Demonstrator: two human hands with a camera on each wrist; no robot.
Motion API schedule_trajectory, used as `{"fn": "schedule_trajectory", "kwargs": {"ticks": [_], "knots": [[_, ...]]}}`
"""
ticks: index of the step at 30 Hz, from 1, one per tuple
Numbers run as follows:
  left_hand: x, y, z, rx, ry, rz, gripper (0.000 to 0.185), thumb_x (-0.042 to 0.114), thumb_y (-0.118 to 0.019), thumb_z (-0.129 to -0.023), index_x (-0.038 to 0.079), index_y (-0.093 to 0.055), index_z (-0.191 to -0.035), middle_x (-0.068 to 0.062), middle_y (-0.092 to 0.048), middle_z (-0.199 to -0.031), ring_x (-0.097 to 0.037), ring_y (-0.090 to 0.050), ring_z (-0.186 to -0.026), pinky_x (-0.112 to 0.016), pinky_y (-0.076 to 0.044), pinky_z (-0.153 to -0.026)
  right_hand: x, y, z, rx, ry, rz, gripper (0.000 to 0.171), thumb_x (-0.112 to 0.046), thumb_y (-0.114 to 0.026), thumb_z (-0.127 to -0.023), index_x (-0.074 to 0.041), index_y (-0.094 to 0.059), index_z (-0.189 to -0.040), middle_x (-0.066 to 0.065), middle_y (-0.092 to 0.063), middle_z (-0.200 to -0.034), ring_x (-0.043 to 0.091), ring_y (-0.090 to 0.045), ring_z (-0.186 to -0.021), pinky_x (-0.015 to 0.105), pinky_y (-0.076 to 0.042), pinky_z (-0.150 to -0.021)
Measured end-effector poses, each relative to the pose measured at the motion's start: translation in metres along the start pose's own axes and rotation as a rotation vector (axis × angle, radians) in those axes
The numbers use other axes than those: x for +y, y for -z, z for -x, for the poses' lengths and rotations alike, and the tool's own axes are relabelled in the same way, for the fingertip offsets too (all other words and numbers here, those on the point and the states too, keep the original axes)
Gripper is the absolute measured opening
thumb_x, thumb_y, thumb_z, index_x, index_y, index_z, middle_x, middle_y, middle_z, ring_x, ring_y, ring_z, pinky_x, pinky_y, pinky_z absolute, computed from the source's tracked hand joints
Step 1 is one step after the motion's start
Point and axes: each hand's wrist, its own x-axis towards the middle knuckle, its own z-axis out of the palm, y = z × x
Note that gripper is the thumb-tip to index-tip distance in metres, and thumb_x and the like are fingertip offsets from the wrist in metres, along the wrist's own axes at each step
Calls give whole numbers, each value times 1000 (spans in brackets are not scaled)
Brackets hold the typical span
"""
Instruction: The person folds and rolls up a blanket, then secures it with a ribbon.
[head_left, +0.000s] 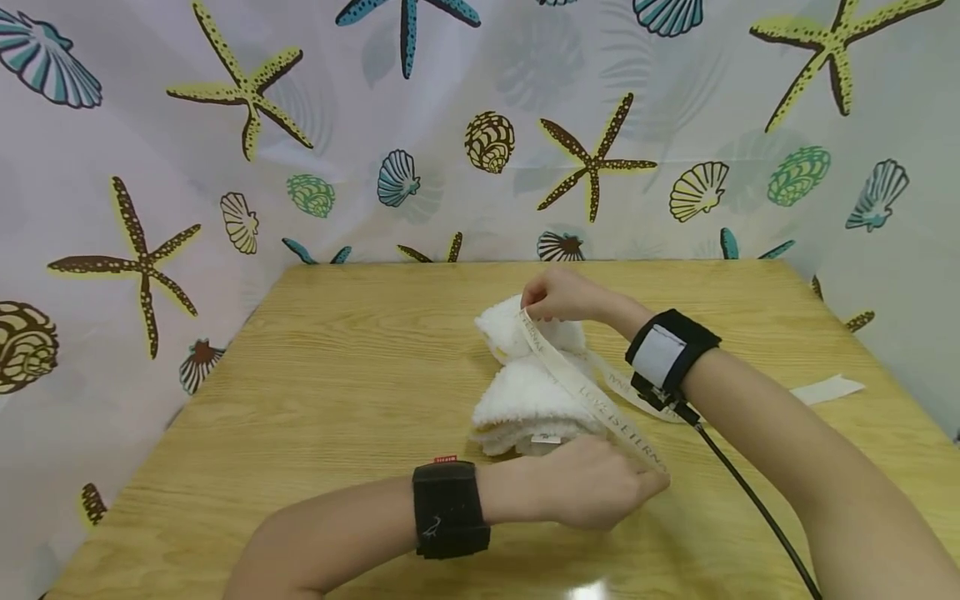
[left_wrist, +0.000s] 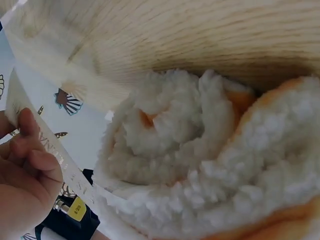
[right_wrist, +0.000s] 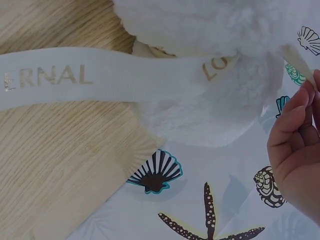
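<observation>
A white fluffy rolled towel (head_left: 525, 400) lies on the wooden table (head_left: 337, 375). A cream ribbon (head_left: 585, 387) with gold lettering runs tight over the roll from back to front. My right hand (head_left: 555, 296) pinches the ribbon's far part above the back of the roll. At the roll's near side, my left hand (head_left: 600, 483) holds the ribbon's near part, its fingers curled under. The left wrist view shows the towel (left_wrist: 200, 165) close up, with the right hand (left_wrist: 25, 170) pinching the ribbon (left_wrist: 65, 160). In the right wrist view the ribbon (right_wrist: 100, 75) crosses the towel (right_wrist: 215, 100), beside my right hand's fingers (right_wrist: 295, 145).
A loose end of cream ribbon (head_left: 825, 389) lies on the table to the right. A black cable (head_left: 750, 500) hangs from my right wrist strap across the near right of the table. A curtain printed with shells and starfish (head_left: 480, 150) surrounds the table.
</observation>
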Motion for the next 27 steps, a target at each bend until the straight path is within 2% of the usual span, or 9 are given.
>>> {"fn": "schedule_trajectory", "kwargs": {"ticks": [6,8,10,14,18,20,22,24,27], "knots": [[3,-7,-10,-303,101,181,41,40,-55,-91,18,-49,-126,11,-58,-84,-1,-56,-71,-17,-45,-57,1,-3,-3,-20,-1,-27,14,-7,-53,-89,-4,-67,-89,8,-59,-72,20,-53,-63,28,-42,-56],[2,-8,-8,-361,100,217,40,45,-53,-92,20,-51,-123,12,-59,-82,0,-57,-72,-17,-45,-58,0,-5,-3,-28,2,-37,14,-8,-53,-89,-4,-67,-90,9,-60,-74,21,-54,-65,29,-43,-56],[-1,-6,-2,-372,92,268,31,43,-51,-93,21,-58,-114,12,-58,-76,0,-55,-65,-17,-43,-54,0,-6,-4,-32,9,-40,14,-7,-53,-89,-4,-67,-91,8,-60,-74,21,-53,-65,28,-43,-56],[-15,4,22,-289,127,387,21,35,-52,-95,19,-65,-89,11,-55,-65,1,-47,-55,-15,-38,-50,-3,-8,-4,-34,13,-44,14,-7,-53,-88,-3,-66,-90,7,-58,-72,19,-51,-63,28,-41,-55],[-38,15,58,-47,235,470,22,25,-57,-93,17,-62,-73,11,-52,-62,2,-44,-55,-14,-36,-53,-4,-9,-4,-39,17,-45,14,-6,-53,-88,-2,-66,-91,4,-57,-71,18,-51,-63,27,-42,-55],[-53,18,78,59,341,519,24,21,-58,-92,14,-59,-69,9,-48,-59,-1,-40,-53,-16,-34,-52,-5,-8,-5,-39,23,-41,15,-6,-53,-87,-2,-67,-91,3,-57,-71,18,-51,-63,27,-43,-55],[-70,17,96,126,491,568,23,19,-58,-92,13,-59,-69,8,-46,-58,-2,-39,-52,-18,-33,-51,-5,-8,-6,-32,32,-39,15,-6,-53,-87,-2,-67,-92,2,-57,-71,18,-51,-63,27,-43,-54],[-89,11,110,139,645,595,24,18,-56,-93,11,-58,-69,6,-42,-57,-5,-36,-49,-20,-31,-49,-4,-8,-7,-21,37,-41,15,-6,-54,-88,-2,-67,-93,1,-57,-70,17,-51,-62,27,-42,-53],[-117,-9,125,81,825,593,27,19,-54,-93,11,-55,-68,4,-38,-56,-8,-33,-49,-23,-28,-50,-2,-11,-7,-4,25,-59,14,-6,-55,-89,-3,-67,-93,1,-56,-69,17,-49,-60,27,-41,-52]]}}
